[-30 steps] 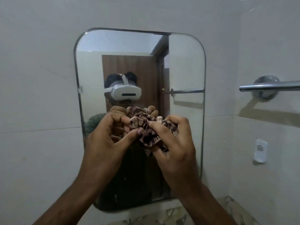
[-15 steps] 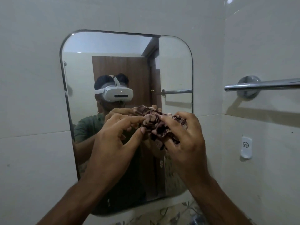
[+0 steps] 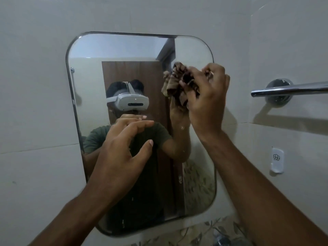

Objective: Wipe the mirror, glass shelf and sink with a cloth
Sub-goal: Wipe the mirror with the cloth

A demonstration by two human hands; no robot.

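A rounded rectangular mirror [image 3: 99, 71] hangs on the pale tiled wall straight ahead. My right hand [image 3: 207, 102] is raised to the mirror's upper right part and is closed on a bunched brown patterned cloth [image 3: 184, 80], which is at the glass. My left hand [image 3: 122, 157] hovers in front of the mirror's middle with its fingers spread and nothing in it. The glass shelf and the sink are out of view.
A chrome towel bar [image 3: 291, 89] sticks out from the right wall at the height of my right hand. A small white wall hook [image 3: 277, 160] is fixed lower down. Leaf-patterned tiles [image 3: 204, 233] run below the mirror.
Both hands held the bunched cloth together in front of the mirror's middle. My left hand has let go and dropped lower, and my right hand has carried the cloth up and to the right.
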